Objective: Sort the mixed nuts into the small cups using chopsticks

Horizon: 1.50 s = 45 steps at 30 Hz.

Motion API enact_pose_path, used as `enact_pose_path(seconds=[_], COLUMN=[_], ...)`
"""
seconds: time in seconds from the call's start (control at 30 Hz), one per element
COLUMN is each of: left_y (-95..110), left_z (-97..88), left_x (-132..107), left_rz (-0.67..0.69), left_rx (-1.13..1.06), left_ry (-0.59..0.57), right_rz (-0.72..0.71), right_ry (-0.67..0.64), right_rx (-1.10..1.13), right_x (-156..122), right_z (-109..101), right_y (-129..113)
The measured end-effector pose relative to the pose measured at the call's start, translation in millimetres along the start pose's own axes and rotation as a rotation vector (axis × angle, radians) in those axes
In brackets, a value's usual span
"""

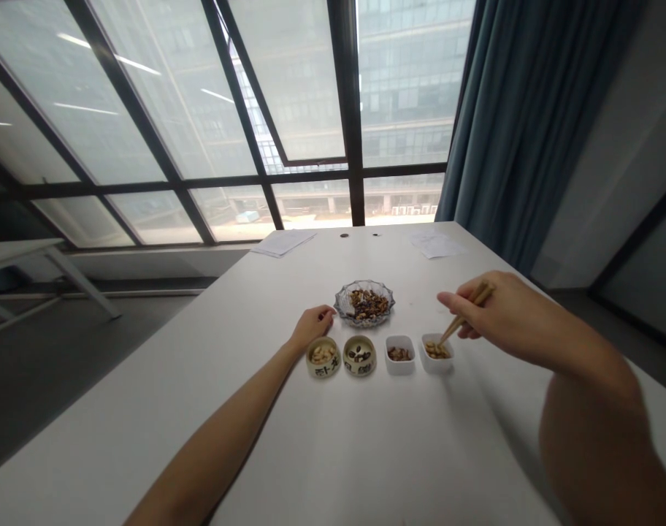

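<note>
My right hand (pixel 489 310) is closed round a pair of wooden chopsticks (pixel 461 319), whose tips dip into the rightmost small white square dish (pixel 437 353) of pale nuts. My left hand (pixel 312 325) rests on the white table (pixel 333 453) with its fingers curled, between the glass bowl (pixel 364 302) of mixed nuts and a round cream cup (pixel 323 357) of peanuts. A second cream cup (pixel 359 356) with dark seeds and another white square dish (pixel 399 354) with brown nuts complete the row.
Sheets of paper (pixel 282 242) lie at the table's far left edge, and more paper (pixel 438 245) at the far right. Large windows stand behind, a blue curtain (pixel 524 124) hangs at the right. Another white table (pixel 20 252) is off to the left.
</note>
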State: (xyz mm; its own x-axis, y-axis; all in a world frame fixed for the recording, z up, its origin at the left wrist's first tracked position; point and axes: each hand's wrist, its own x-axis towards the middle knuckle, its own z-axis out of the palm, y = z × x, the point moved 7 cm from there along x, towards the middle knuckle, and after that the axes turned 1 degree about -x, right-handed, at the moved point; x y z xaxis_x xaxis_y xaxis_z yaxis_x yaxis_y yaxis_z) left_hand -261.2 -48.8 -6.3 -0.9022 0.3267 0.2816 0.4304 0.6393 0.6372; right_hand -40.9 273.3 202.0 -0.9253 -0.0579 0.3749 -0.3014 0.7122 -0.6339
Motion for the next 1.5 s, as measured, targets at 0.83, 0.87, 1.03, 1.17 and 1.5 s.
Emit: enact_pose_path(seconds=[0.83, 0.87, 1.03, 1.17, 1.5], left_y=[-3, -3, -1, 0, 1], left_z=[3.9, 4.1, 3.9, 4.0, 4.0], left_x=[1, 1, 0, 0, -1], left_rz=[0.016, 0.018, 0.017, 0.013, 0.006], left_rx=[-0.003, -0.003, -0.007, -0.007, -0.004], left_ry=[0.001, 0.002, 0.004, -0.001, -0.005], right_rz=[0.007, 0.008, 0.070, 0.099, 0.060], right_ry=[0.105, 0.097, 0.094, 0.098, 0.101], right_rx=[0.275, 0.287, 0.376, 0.401, 0.344], right_x=[82, 86, 106, 110, 110], right_z=[77, 84, 115, 130, 146], right_y=[39, 44, 72, 82, 85])
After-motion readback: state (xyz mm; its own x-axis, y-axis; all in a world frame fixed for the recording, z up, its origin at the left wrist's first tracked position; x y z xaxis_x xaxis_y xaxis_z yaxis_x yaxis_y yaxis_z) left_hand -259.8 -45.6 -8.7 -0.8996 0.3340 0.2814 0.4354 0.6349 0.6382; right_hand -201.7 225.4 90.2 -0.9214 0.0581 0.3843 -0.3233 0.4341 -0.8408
